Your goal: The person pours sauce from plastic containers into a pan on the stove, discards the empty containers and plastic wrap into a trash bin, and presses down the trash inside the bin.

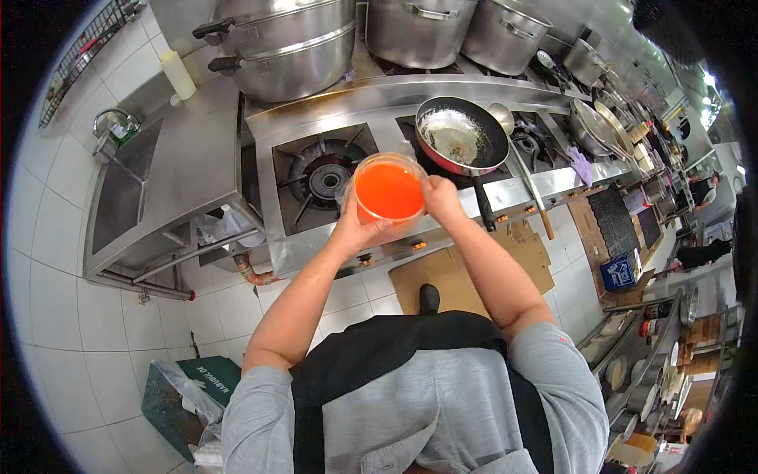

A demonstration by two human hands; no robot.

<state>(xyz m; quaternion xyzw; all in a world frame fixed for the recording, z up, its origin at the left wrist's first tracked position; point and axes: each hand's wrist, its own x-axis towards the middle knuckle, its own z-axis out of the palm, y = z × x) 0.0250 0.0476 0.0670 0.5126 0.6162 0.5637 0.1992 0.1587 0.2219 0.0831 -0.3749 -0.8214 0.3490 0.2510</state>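
Between my two hands I hold a clear round plastic tub [388, 190] filled with an orange-red liquid, in front of the stove. My left hand [359, 225] grips the tub's lower left side. At its right rim, my right hand [442, 197] is closed on the edge. Just behind and to the right, a frying pan [454, 134] with a dark rim and red outside sits on a burner, with a pale, wet-looking residue inside. Its black handle [483, 204] points toward me. A ladle [517, 150] with a long wood-ended handle lies to the pan's right.
An unused burner [326, 182] is at the left of the stove. Large steel pots [422, 31] stand along the back. A steel counter [185, 150] is on the left, and a green bin [178, 395] below. Flattened cardboard [505, 257] covers the floor; shelves [632, 371] stand at right.
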